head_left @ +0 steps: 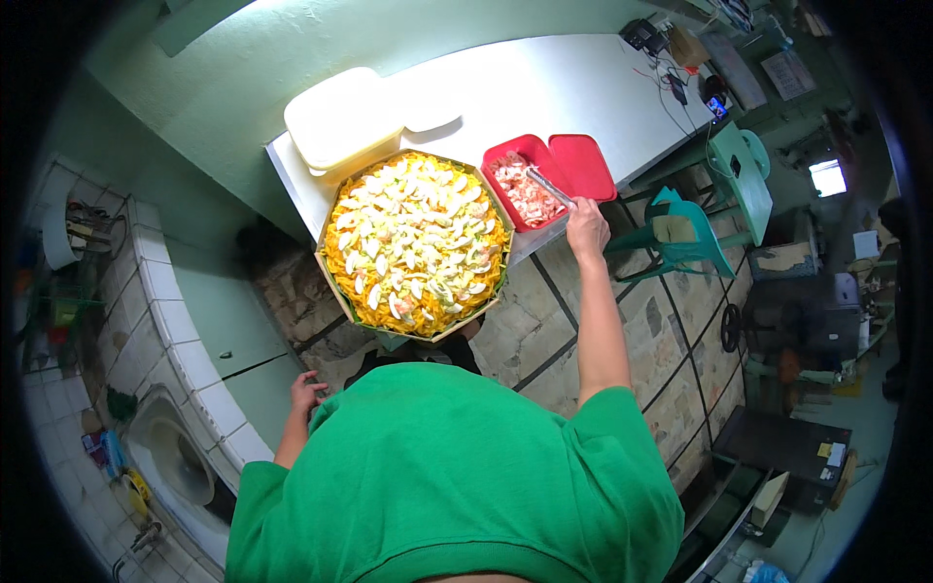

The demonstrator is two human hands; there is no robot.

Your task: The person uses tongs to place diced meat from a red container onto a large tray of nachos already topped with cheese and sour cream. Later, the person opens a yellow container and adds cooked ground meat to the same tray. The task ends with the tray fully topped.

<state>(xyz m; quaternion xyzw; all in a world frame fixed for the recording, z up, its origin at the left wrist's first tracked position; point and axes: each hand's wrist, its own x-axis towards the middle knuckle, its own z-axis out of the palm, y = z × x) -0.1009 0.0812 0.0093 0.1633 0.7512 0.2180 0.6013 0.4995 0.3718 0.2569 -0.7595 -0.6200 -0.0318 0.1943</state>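
My right hand (587,229) is closed round the handle of a slim silver metal utensil (550,187), whose far end reaches into a red plastic container (494,155). Pinkish-white pieces that look like shrimp (520,194) fill the container; the utensil's tip is too small to make out. Left of it, a large octagonal tray (335,294) holds yellow-orange noodles (352,245) topped with many slices of boiled egg (420,209). My left hand (307,391) hangs low beside my body, fingers loosely apart and nothing in them, away from the tray.
A white table (544,83) runs along the wall. On it are a cream tub (340,121), a white lid (432,117), a red lid (583,167) and cables (671,83). Green plastic chairs (680,233) stand at right; a tiled sink counter (185,340) borders the left.
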